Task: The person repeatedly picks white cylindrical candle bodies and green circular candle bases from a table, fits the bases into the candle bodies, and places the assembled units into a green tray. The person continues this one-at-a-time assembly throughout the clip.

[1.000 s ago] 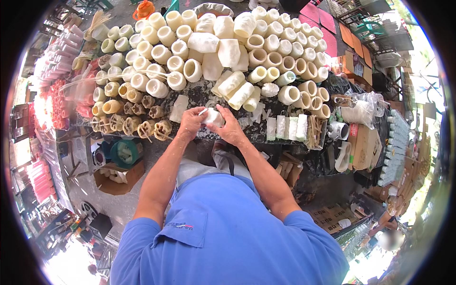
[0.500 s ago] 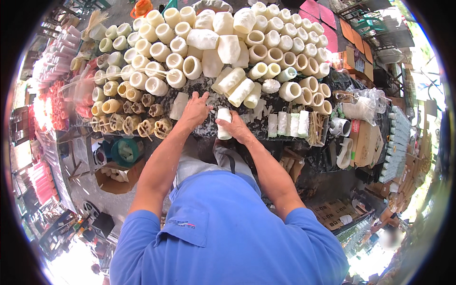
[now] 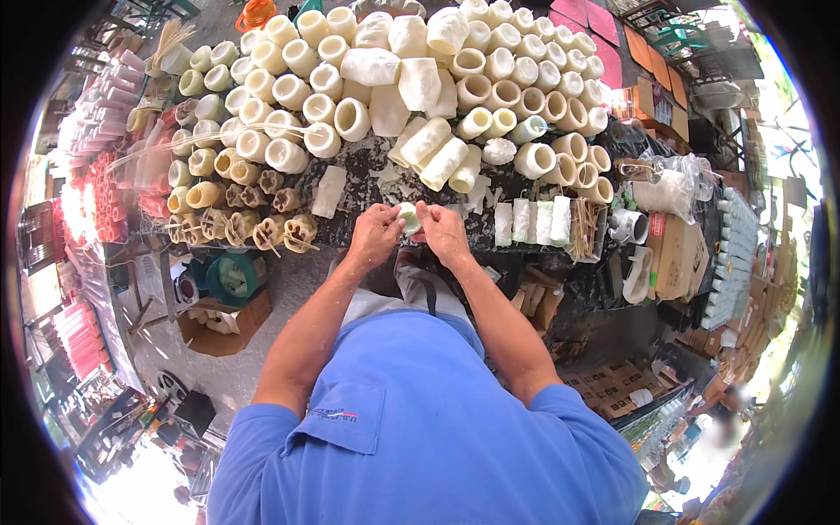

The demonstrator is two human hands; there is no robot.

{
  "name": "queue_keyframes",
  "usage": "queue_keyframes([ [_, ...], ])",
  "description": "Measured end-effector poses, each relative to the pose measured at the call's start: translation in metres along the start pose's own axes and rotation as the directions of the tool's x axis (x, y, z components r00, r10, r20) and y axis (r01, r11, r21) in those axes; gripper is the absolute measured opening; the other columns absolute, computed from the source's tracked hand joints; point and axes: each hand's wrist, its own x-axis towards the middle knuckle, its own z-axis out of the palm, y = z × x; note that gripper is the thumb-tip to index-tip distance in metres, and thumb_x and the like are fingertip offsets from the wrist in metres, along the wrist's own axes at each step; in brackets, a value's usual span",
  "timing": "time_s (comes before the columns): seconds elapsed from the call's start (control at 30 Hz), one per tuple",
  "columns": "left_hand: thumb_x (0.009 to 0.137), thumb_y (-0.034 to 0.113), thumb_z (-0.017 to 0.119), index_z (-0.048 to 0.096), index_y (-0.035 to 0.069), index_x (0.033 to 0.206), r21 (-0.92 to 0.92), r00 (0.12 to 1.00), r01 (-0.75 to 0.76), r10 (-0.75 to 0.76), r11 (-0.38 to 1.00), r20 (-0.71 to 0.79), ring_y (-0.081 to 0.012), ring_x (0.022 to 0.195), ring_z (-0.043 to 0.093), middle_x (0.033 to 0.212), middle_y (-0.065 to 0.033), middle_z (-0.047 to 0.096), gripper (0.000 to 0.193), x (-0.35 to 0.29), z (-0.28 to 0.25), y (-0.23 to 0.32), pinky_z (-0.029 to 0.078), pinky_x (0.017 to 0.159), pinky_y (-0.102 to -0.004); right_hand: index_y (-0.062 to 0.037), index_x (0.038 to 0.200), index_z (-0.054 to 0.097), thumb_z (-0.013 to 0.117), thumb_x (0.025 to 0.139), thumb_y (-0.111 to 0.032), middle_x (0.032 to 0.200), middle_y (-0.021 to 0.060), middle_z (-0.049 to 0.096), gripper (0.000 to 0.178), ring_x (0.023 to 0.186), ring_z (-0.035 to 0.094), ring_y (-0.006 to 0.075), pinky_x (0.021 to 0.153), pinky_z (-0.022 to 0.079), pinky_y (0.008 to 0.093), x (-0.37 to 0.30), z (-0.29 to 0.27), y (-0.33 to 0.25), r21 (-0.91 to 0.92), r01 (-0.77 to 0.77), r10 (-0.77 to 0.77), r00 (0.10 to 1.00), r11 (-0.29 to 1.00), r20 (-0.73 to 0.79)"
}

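Between my two hands, at the near edge of the dark table, is a small white pillar candle (image 3: 409, 215), its round pale-green end turned up toward me. My left hand (image 3: 376, 236) pinches it from the left, and my right hand (image 3: 444, 234) grips its right side; fingers of both are closed on it. A flattish white wax piece (image 3: 329, 192) lies beyond my left hand. To the right of my right hand, several slim white candles (image 3: 532, 222) stand in a row. Larger wrapped white cylinders (image 3: 429, 149) lie stacked just beyond the hands.
Rows of hollow cream wax cylinders (image 3: 352, 119) fill the far table. Brown-lined wax shells (image 3: 299, 231) sit at its left front. A bundle of thin sticks (image 3: 584, 229) and a cardboard box (image 3: 678, 262) are on the right. Below the table stand a teal bucket (image 3: 234, 278) and an open carton (image 3: 226, 328).
My left hand has come back from the wax piece on the table to the candle. The candle, upright in view before, is now tipped end-on, with both hands on it.
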Motion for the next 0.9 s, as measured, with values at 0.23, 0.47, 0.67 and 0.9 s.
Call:
queue_keyframes([
  [0.23, 0.097, 0.012, 0.074, 0.066, -0.004, 0.136, -0.065, 0.991, 0.12, -0.124, 0.991, -0.054, -0.0153, 0.083, 0.073, 0.107, -0.0104, 0.068, 0.043, 0.008, 0.009, 0.007, 0.062, 0.073, -0.0296, 0.0111, 0.116, 0.073, 0.07, 0.101, -0.008, 0.095, 0.0115, 0.076, 0.024, 0.077, 0.073, 0.0143, 0.071, 0.064, 0.027, 0.002, -0.008, 0.007, 0.152, 0.063, -0.066, 0.998, 0.986, 0.019],
  [0.47, 0.101, -0.001, 0.064, 0.064, -0.008, 0.136, -0.551, 0.998, 0.032, -0.054, 0.834, -0.024, -0.0193, 0.088, 0.073, 0.108, -0.0059, 0.06, 0.035, 0.008, 0.012, -0.027, 0.066, 0.085, -0.0304, 0.0092, 0.118, 0.073, 0.068, 0.102, -0.009, 0.09, 0.0113, 0.077, 0.024, 0.076, 0.074, 0.0143, 0.07, 0.062, 0.0268, 0.002, -0.009, 0.024, 0.055, 0.247, -0.249, 0.967, 0.968, 0.052],
  [0.67, 0.103, 0.0, 0.06, 0.069, -0.004, 0.13, -0.165, 0.987, -0.156, 0.145, 0.974, -0.076, -0.0143, 0.08, 0.071, 0.101, -0.0065, 0.063, 0.029, 0.004, 0.015, -0.033, 0.061, 0.073, -0.0282, 0.0088, 0.12, 0.071, 0.065, 0.099, -0.012, 0.086, 0.0144, 0.077, 0.03, 0.073, 0.075, 0.0186, 0.07, 0.061, 0.0332, -0.002, -0.01, 0.026, -0.144, 0.342, -0.344, 0.939, 0.928, 0.014],
  [0.9, 0.094, 0.006, 0.063, 0.075, -0.005, 0.112, 0.047, 0.972, -0.133, 0.139, 0.99, -0.19, -0.0095, 0.058, 0.064, 0.074, -0.0056, 0.071, 0.023, 0.007, 0.014, -0.029, 0.052, 0.055, -0.0256, 0.002, 0.1, 0.076, 0.064, 0.088, -0.016, 0.077, 0.0207, 0.072, 0.025, 0.068, 0.072, 0.0366, 0.067, 0.056, 0.0459, 0.004, -0.005, 0.019, -0.477, 0.512, -0.59, 0.807, 0.715, -0.018],
])
